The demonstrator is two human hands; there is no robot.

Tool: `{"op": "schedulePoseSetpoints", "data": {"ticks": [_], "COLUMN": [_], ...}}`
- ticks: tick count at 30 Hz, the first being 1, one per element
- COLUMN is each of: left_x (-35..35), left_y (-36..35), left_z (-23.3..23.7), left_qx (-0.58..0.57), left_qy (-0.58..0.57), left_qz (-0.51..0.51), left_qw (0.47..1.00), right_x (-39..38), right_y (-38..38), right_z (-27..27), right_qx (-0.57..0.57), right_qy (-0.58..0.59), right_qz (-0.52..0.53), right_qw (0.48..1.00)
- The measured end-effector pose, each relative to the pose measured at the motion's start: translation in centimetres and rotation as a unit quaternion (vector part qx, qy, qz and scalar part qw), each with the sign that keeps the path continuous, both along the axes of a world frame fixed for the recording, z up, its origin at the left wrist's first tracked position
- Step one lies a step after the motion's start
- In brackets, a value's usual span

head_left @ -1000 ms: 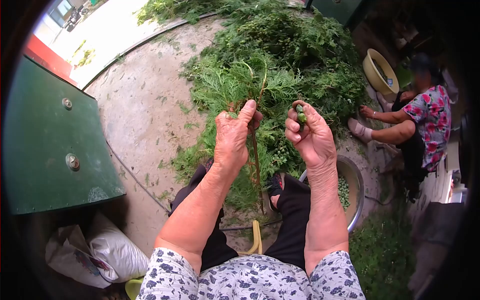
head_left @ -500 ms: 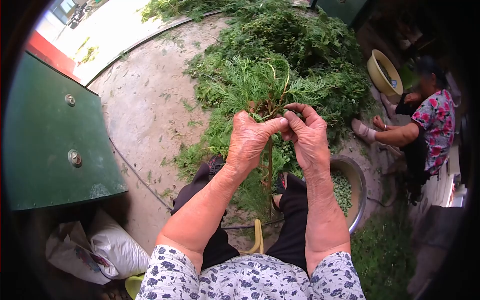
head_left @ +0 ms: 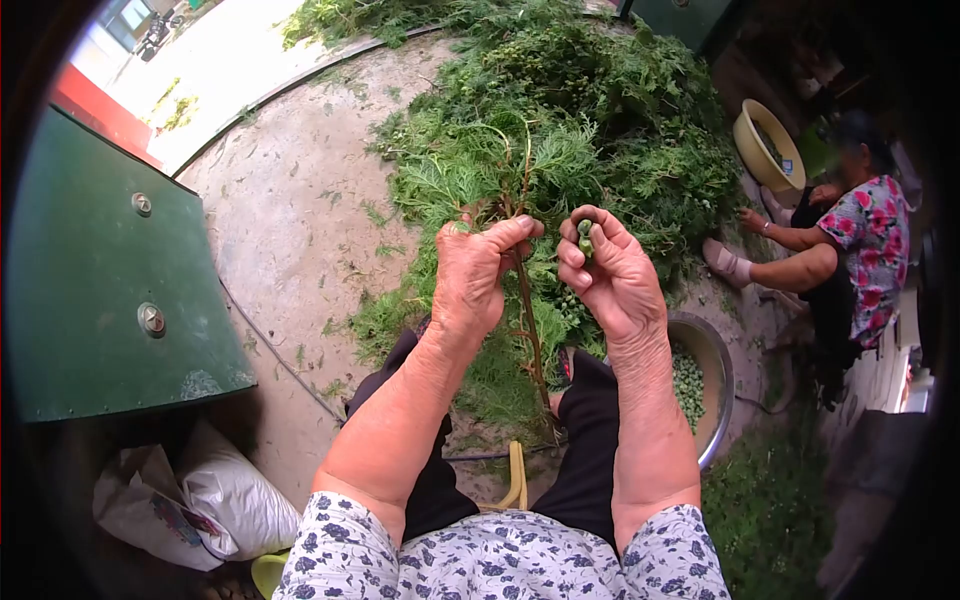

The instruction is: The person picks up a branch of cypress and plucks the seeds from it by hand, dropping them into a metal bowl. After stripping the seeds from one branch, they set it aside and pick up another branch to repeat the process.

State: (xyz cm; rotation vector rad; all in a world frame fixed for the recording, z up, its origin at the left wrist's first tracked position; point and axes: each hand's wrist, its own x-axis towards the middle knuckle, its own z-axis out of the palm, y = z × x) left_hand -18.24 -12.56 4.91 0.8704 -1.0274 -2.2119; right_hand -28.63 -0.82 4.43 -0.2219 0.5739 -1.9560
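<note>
A leafy green branch [head_left: 526,310] with a brown stem is gripped in my left hand [head_left: 472,275], thumb pressed over the stem. Its fronds fan out above the fingers and the stem hangs down between my legs. My right hand [head_left: 622,272], just to the right and apart from the branch, pinches small green cones [head_left: 585,238] between thumb and fingers. Below my right forearm stands a metal basin [head_left: 722,372] holding many small green cones [head_left: 688,388].
A large heap of green branches [head_left: 640,120] lies ahead. Another person [head_left: 870,230] sits at the right near a yellow basin [head_left: 748,135]. A green metal panel [head_left: 110,290] stands at the left, with white sacks [head_left: 230,490] below it. A cable [head_left: 270,350] crosses the floor.
My hands have moved apart. My left hand and the branch shifted left, the stem now slanting; my right hand turned slightly, showing green cones in its fingers. The other person's hand moved.
</note>
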Motion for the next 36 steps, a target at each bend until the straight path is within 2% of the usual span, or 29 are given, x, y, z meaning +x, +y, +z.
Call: {"op": "schedulePoseSetpoints", "data": {"ticks": [5, 7, 9, 10, 11, 13, 14, 15, 17, 21, 22, 26, 28, 29, 31, 35, 36], "left_x": [0.4, 0.2, 0.3, 0.3, 0.4, 0.5, 0.5, 0.5, 0.4, 0.4, 0.4, 0.3, 0.2, 0.2, 0.0, 0.2, 0.1], "left_y": [-0.8, -0.4, -0.3, -0.3, -0.3, -0.5, -0.5, -0.5, -0.5, -0.2, -0.2, -0.1, 0.0, 0.1, 0.1, 0.1, 0.1], "left_z": [0.2, 0.6, 0.7, 0.6, 0.5, 0.3, 0.3, 0.5, 0.9, 0.7, 0.7, 1.0, 1.5, 1.7, 1.4, 0.9, 0.8], "left_qx": [0.072, 0.064, 0.067, 0.060, 0.054, 0.057, 0.061, 0.061, 0.058, 0.039, 0.037, 0.041, 0.016, -0.008, -0.014, -0.040, -0.040], "left_qy": [0.018, 0.000, -0.010, 0.001, 0.013, 0.014, 0.018, 0.017, 0.026, 0.035, 0.035, 0.023, 0.020, 0.017, 0.007, -0.017, -0.018], "left_qz": [-0.079, -0.009, -0.013, -0.017, -0.021, -0.042, -0.061, -0.063, -0.059, -0.061, -0.058, -0.049, -0.058, -0.068, -0.055, -0.045, -0.045], "left_qw": [0.994, 0.998, 0.998, 0.998, 0.998, 0.997, 0.996, 0.996, 0.996, 0.997, 0.997, 0.998, 0.998, 0.998, 0.998, 0.998, 0.998], "right_x": [0.4, 0.1, -0.3, -0.4, -0.5, -0.8, -0.6, -0.5, -0.4, 0.9, 0.9, 1.4, 1.4, 1.5, 1.7, 1.9, 2.0], "right_y": [0.0, 0.0, 0.3, 0.3, 0.2, 0.3, 0.1, 0.0, 0.0, -0.5, -0.3, -0.5, -0.6, -0.7, -0.9, -0.9, -0.9], "right_z": [1.5, 0.7, 0.0, 0.6, 0.7, 0.9, 1.1, 1.4, 2.0, 2.7, 2.7, 2.0, 2.0, 2.1, 2.1, 2.0, 2.6], "right_qx": [0.020, -0.002, -0.039, 0.010, 0.010, 0.167, 0.211, 0.211, 0.254, 0.299, 0.279, 0.257, 0.266, 0.265, 0.281, 0.283, 0.295], "right_qy": [-0.002, -0.017, -0.034, -0.002, -0.003, 0.157, 0.212, 0.211, 0.290, 0.292, 0.309, 0.353, 0.408, 0.407, 0.514, 0.486, 0.390], "right_qz": [-0.068, -0.066, -0.061, -0.082, -0.083, -0.146, -0.176, -0.178, -0.110, -0.053, -0.030, -0.064, -0.113, -0.112, -0.165, -0.164, -0.133], "right_qw": [0.997, 0.998, 0.997, 0.997, 0.996, 0.962, 0.938, 0.938, 0.916, 0.907, 0.909, 0.898, 0.866, 0.867, 0.793, 0.810, 0.862]}}
